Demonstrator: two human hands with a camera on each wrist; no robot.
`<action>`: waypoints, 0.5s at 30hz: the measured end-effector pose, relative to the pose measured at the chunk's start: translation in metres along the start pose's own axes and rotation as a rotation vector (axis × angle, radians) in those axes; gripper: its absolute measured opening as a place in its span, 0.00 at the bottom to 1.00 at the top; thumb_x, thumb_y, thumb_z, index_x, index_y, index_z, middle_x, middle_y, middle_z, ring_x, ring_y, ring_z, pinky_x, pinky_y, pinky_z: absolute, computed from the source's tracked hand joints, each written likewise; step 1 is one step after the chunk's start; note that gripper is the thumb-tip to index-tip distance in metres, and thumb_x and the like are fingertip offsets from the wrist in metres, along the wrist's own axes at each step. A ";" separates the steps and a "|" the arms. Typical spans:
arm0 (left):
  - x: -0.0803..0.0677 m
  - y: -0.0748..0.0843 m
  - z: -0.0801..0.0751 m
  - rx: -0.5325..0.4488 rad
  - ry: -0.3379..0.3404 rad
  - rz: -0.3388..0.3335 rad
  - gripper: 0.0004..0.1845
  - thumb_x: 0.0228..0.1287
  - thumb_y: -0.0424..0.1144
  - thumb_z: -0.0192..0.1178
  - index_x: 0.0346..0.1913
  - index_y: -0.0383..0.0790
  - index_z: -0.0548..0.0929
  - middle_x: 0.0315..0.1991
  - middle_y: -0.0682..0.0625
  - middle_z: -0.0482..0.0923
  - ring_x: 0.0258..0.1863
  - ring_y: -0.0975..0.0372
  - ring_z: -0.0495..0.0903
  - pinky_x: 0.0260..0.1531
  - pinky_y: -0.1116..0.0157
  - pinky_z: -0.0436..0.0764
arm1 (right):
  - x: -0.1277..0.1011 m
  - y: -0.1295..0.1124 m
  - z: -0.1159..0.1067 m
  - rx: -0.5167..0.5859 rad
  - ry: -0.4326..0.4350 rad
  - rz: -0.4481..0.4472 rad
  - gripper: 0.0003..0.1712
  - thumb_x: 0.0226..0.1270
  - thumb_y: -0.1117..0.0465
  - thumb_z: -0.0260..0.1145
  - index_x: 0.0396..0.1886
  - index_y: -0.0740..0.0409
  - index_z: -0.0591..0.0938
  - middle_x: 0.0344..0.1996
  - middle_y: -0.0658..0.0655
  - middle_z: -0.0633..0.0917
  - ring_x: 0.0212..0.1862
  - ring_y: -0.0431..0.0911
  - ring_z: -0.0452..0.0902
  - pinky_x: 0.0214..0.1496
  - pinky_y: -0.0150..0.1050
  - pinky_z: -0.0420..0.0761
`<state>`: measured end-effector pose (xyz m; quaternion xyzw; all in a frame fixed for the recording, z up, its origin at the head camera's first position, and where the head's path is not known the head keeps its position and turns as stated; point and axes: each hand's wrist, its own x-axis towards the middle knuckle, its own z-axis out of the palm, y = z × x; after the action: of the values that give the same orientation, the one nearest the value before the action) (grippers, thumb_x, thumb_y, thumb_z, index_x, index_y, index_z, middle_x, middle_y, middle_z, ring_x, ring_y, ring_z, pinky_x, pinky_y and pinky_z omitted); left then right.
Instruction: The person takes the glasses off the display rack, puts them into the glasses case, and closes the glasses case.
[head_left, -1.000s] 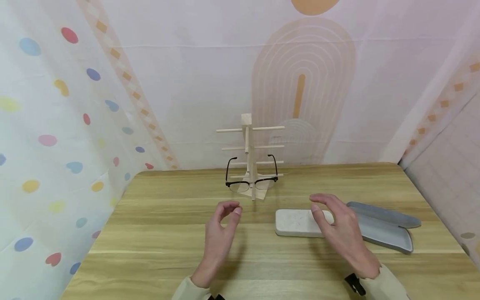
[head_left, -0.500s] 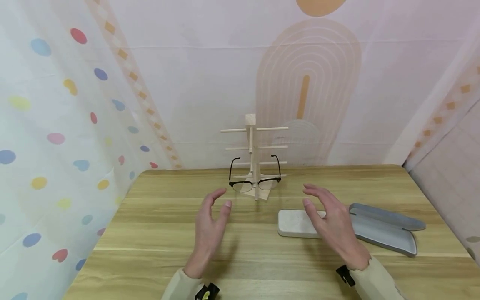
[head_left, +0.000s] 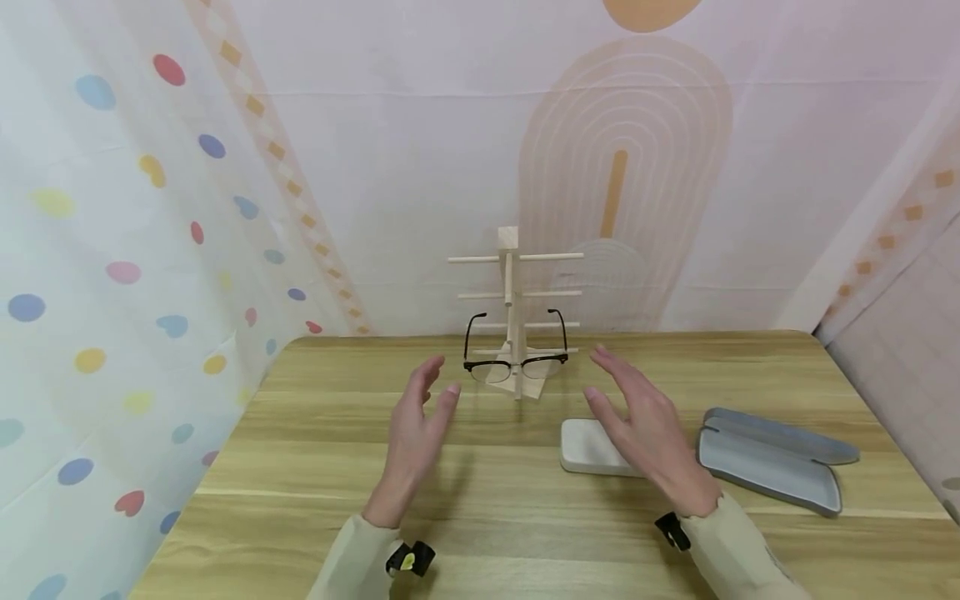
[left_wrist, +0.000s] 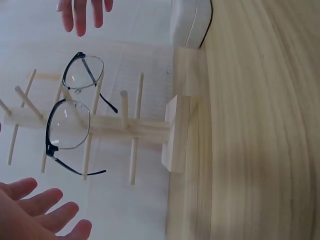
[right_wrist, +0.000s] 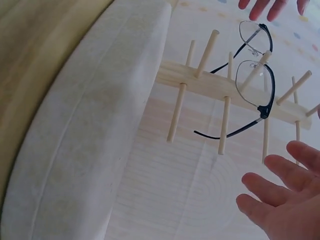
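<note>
A pair of black half-rim glasses (head_left: 516,365) hangs on a wooden peg stand (head_left: 514,317), its temples pointing back over the side pegs. To the left of the glasses is my left hand (head_left: 414,425), fingers relaxed and spread, holding nothing. My right hand (head_left: 647,421) faces it from the right, fingers nearly straight, above a pale glasses case (head_left: 592,446) that it partly covers. In both wrist views the fingers stand apart from the glasses (left_wrist: 70,125) on either side. The lenses (right_wrist: 255,82) face toward me.
An open grey glasses case (head_left: 772,467) lies at the right of the wooden table (head_left: 300,517), lid tilted back. Behind the table hangs a patterned curtain (head_left: 420,167), with a dotted one (head_left: 135,350) along the left side.
Both hands have moved forward toward the peg stand, and their fingers have straightened and spread. The view has shifted slightly left. The glasses and both cases have stayed in place.
</note>
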<state>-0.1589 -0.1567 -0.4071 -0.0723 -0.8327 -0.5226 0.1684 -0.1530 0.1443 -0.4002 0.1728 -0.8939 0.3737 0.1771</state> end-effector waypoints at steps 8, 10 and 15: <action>0.012 0.000 0.000 -0.064 -0.073 -0.073 0.33 0.79 0.50 0.54 0.78 0.38 0.63 0.76 0.42 0.66 0.75 0.48 0.65 0.71 0.44 0.68 | 0.014 0.000 0.008 0.028 -0.029 0.032 0.34 0.82 0.45 0.54 0.79 0.57 0.67 0.77 0.60 0.67 0.76 0.60 0.63 0.75 0.62 0.64; 0.016 -0.001 0.000 -0.073 -0.087 -0.094 0.34 0.79 0.51 0.54 0.78 0.38 0.62 0.76 0.42 0.65 0.76 0.48 0.64 0.71 0.45 0.67 | 0.017 0.000 0.010 0.036 -0.029 0.041 0.35 0.82 0.44 0.54 0.79 0.57 0.67 0.77 0.60 0.67 0.76 0.60 0.63 0.75 0.62 0.63; 0.025 -0.004 0.003 -0.155 -0.100 -0.136 0.33 0.80 0.48 0.54 0.78 0.37 0.61 0.75 0.38 0.66 0.75 0.47 0.65 0.73 0.45 0.65 | 0.024 0.002 0.016 0.058 -0.017 0.060 0.35 0.82 0.43 0.54 0.79 0.56 0.67 0.76 0.61 0.69 0.75 0.60 0.64 0.75 0.61 0.64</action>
<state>-0.1844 -0.1572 -0.4025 -0.0545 -0.8001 -0.5913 0.0848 -0.1777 0.1297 -0.4012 0.1542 -0.8890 0.4032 0.1529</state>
